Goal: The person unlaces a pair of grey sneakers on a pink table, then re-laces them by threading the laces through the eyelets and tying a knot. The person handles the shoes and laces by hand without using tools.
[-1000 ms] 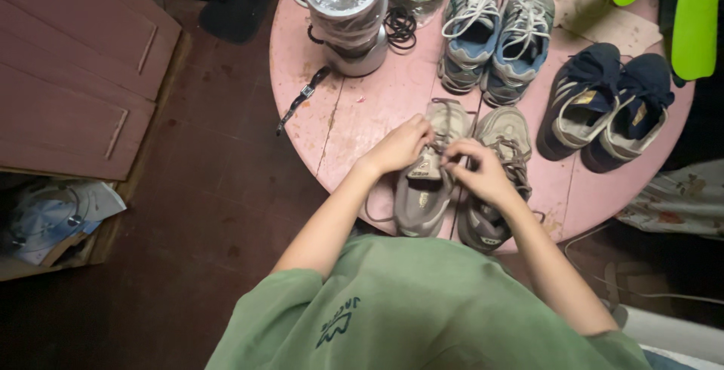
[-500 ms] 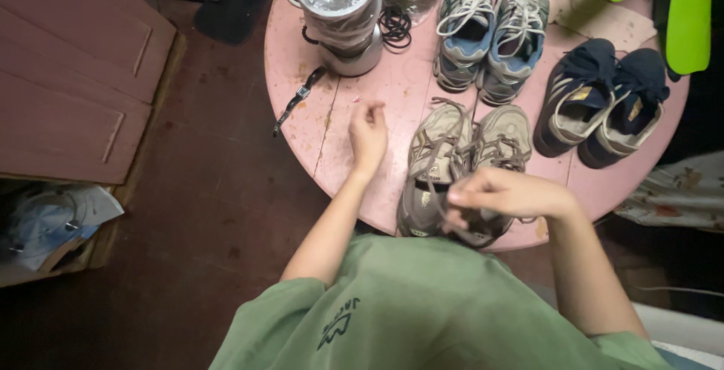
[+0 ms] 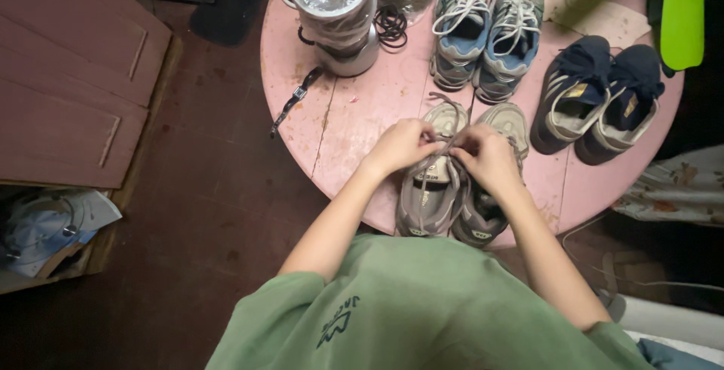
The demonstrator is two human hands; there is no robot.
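Note:
A pair of grey sneakers (image 3: 427,196) sits at the near edge of a round pink table (image 3: 354,121). My left hand (image 3: 400,146) and my right hand (image 3: 488,156) meet over the left sneaker's tongue, both pinching its grey lace (image 3: 445,106), which loops up toward the toe. The right sneaker (image 3: 507,122) of the pair lies partly under my right hand. My green shirt hides the table's near rim.
A grey-blue pair of sneakers (image 3: 489,30) and a dark navy pair (image 3: 596,95) stand farther back. A metal pot lined with plastic (image 3: 333,12), black hair ties (image 3: 390,24) and a dark strap (image 3: 296,101) are on the table's left. A pink cabinet (image 3: 68,76) stands left.
Half a second ago my hands were apart, the right one pulled back toward me. Both have come together over the left grey sneaker's lace.

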